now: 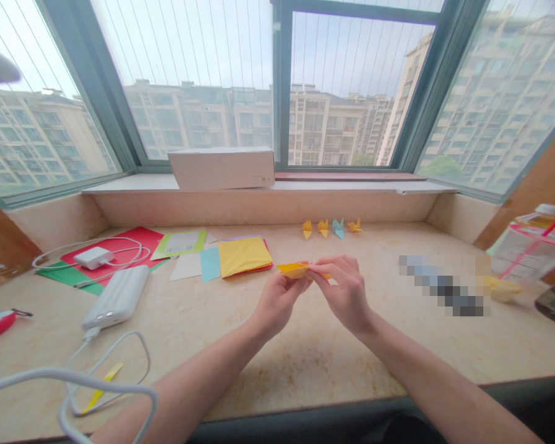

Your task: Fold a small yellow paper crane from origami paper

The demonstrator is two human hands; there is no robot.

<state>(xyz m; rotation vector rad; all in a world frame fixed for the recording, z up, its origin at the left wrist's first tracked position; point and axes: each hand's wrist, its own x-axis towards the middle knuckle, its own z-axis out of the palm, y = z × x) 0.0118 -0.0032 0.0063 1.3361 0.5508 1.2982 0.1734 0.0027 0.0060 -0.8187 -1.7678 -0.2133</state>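
Observation:
Between my two hands, above the middle of the counter, is a small folded piece of yellow paper. My left hand grips its left part from below, fingers closed. From the right, my right hand pinches the same paper, its fingertips meeting those of the left. Just beyond lies a stack of square paper with a yellow sheet on top, beside a light blue sheet and a white one. Folded paper cranes, yellow ones and a blue one, stand in a row at the back.
Left of me are a white power bank with looping cables, a white charger, red paper and a yellow strip. At right stand a drink cup and a blurred patch. A white box rests on the sill.

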